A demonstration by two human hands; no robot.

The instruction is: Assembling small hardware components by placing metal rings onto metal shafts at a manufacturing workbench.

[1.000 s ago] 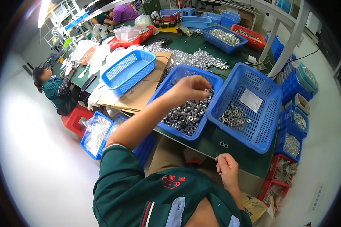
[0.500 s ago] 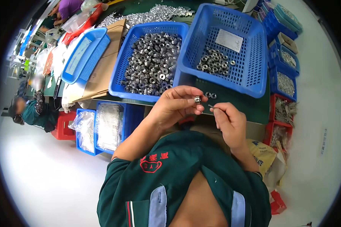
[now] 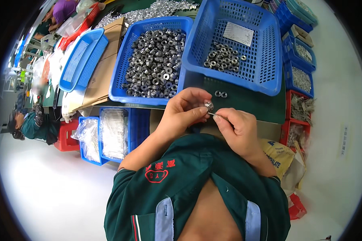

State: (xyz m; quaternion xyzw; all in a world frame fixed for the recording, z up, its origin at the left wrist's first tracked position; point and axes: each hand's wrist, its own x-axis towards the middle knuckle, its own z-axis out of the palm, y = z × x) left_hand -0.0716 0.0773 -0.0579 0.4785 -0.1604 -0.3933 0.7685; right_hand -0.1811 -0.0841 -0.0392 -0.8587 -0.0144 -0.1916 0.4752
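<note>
Between the thumb and fingers of my left hand (image 3: pixel 186 109) is a small shiny metal ring (image 3: pixel 208 106). My right hand (image 3: pixel 238 127) pinches a thin metal rod (image 3: pixel 213 114), its tip close to the ring; whether it touches the ring I cannot make out. Just beyond my hands, two loose metal rings (image 3: pixel 221 94) lie side by side on the green table. A blue basket (image 3: pixel 117 82) heaped with similar metal rings stands ahead to the left. Ahead to the right, a second blue basket (image 3: pixel 265 52) holds a smaller pile of rings and a white paper label (image 3: pixel 238 34).
Flat cardboard (image 3: pixel 102 74) and a light blue basket (image 3: pixel 64 76) are at the left. Shiny small parts (image 3: pixel 149 12) are spread at the back. Blue and red bins (image 3: pixel 288 132) of parts line the right edge. A person (image 3: pixel 38 124) is at the far left.
My right hand has moved left, bringing the rod up to the ring. My left hand has turned the ring slightly and still holds it. The whole view has shifted a little.
</note>
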